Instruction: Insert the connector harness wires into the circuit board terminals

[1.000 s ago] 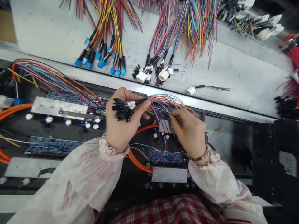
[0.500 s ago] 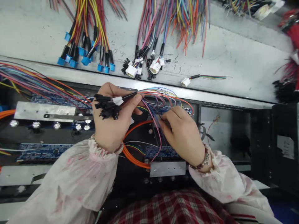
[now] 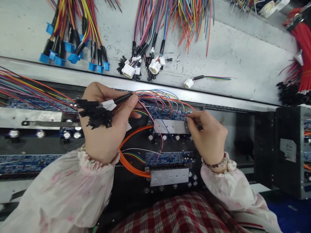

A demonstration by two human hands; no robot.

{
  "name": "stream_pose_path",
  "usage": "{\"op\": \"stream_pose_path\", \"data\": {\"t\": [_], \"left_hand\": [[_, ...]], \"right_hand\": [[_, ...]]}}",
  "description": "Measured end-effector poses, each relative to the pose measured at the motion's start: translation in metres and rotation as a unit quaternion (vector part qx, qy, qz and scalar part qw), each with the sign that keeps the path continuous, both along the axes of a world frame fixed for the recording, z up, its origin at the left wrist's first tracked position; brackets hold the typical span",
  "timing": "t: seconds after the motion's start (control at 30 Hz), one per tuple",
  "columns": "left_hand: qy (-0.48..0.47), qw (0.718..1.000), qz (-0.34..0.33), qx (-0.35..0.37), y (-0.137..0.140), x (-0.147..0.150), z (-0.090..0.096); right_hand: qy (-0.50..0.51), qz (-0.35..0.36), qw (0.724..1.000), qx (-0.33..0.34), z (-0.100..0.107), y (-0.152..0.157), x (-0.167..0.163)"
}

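Observation:
My left hand (image 3: 107,129) is closed around a wire harness (image 3: 123,98); its black connectors (image 3: 97,113) and a white one lie over the palm. Colored wires fan out from the thumb toward the right, arching over a blue circuit board (image 3: 167,113) with a metal bar (image 3: 170,127) along its front. A pink wire and a blue wire hang down apart from the others. My right hand (image 3: 206,134) pinches a thin dark wire at the right end of this board, thumb against forefinger. The exact wire end is hidden by the fingertips.
Several blue-plug harnesses (image 3: 75,57) and white-plug harnesses (image 3: 128,71) lie on the grey ledge (image 3: 218,48) behind. A single small harness (image 3: 189,83) rests there too. An orange cable (image 3: 126,165) loops to a second board (image 3: 167,158) in front. Red wires (image 3: 301,55) hang at far right.
My right hand has moved right, from over the middle of the board to its right end, with a wire pinched. My left hand still holds the harness. The whole view has shifted slightly.

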State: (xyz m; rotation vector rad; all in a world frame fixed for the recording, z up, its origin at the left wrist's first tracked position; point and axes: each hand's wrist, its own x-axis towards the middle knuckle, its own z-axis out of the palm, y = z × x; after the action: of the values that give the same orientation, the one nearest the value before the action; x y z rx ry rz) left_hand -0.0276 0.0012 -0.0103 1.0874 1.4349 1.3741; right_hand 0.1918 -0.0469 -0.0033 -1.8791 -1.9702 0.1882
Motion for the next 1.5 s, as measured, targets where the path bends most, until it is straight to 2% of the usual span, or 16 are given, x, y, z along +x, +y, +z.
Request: {"op": "stream_pose_path", "data": {"t": [0.13,0.27,0.37,0.5,0.63,0.77,0.87,1.03,1.1,1.23,1.37,1.5], "left_hand": [[-0.079,0.997,0.011,-0.017,0.0,0.002,0.0],[-0.093,0.995,0.01,-0.015,0.001,0.002,-0.003],[-0.07,0.997,0.018,0.012,0.002,0.002,-0.005],[0.013,0.999,0.03,0.017,0.003,0.0,-0.006],[0.039,0.998,0.031,0.03,0.005,-0.002,-0.008],[0.07,0.997,0.035,0.02,0.004,-0.002,-0.006],[0.071,0.997,0.027,-0.018,0.003,-0.002,0.0],[0.021,0.998,0.025,-0.048,0.001,0.0,0.006],[0.022,0.997,0.028,-0.063,0.0,0.0,0.009],[0.083,0.992,0.014,-0.096,-0.001,-0.001,0.016],[0.102,0.99,0.021,-0.1,0.0,-0.002,0.018],[0.094,0.991,0.017,-0.089,-0.001,-0.006,0.014]], "right_hand": [[-0.001,-0.007,1.0,0.0,-0.001,-0.002,0.002],[0.0,-0.009,1.0,0.01,-0.001,-0.002,0.002],[0.004,-0.007,1.0,0.004,0.0,-0.002,0.003],[0.003,-0.014,1.0,-0.009,0.002,-0.002,0.002],[-0.003,-0.015,1.0,-0.014,0.0,0.001,0.001],[-0.01,-0.017,1.0,-0.016,0.001,0.002,0.002],[-0.022,-0.026,0.999,-0.025,0.007,-0.002,-0.004],[-0.033,0.067,0.992,-0.097,0.018,-0.008,-0.023],[-0.014,0.068,0.995,-0.069,0.022,-0.006,-0.025],[-0.004,0.059,0.998,0.003,0.022,0.003,-0.021],[0.0,0.094,0.995,-0.017,0.008,0.012,-0.016],[0.023,0.092,0.995,-0.018,-0.001,0.015,-0.017]]}}
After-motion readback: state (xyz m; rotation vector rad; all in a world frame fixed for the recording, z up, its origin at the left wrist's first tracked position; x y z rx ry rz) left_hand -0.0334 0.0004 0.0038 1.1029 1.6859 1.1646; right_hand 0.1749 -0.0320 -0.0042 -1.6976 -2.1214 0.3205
